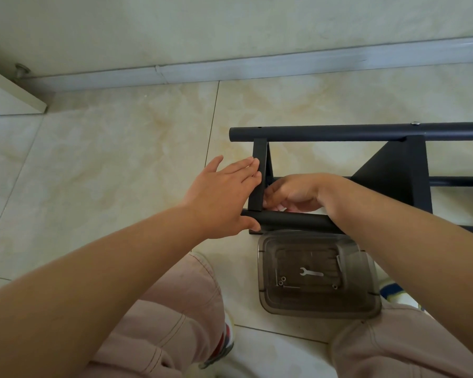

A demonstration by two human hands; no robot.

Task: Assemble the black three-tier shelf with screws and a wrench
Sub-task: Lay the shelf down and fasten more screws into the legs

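Shelf (pixel 393 170) lies on its side at right of frame, tubes running left–right; left hand (pixel 224 197) is spread flat against the end panel (pixel 258 175), right hand (pixel 292 193) just behind it, fingers curled — pinching what, I cannot tell

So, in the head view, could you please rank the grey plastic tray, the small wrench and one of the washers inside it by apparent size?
1. Grey plastic tray, largest.
2. Wrench, lying in the tray.
3. Washer, smallest, left of the wrench.
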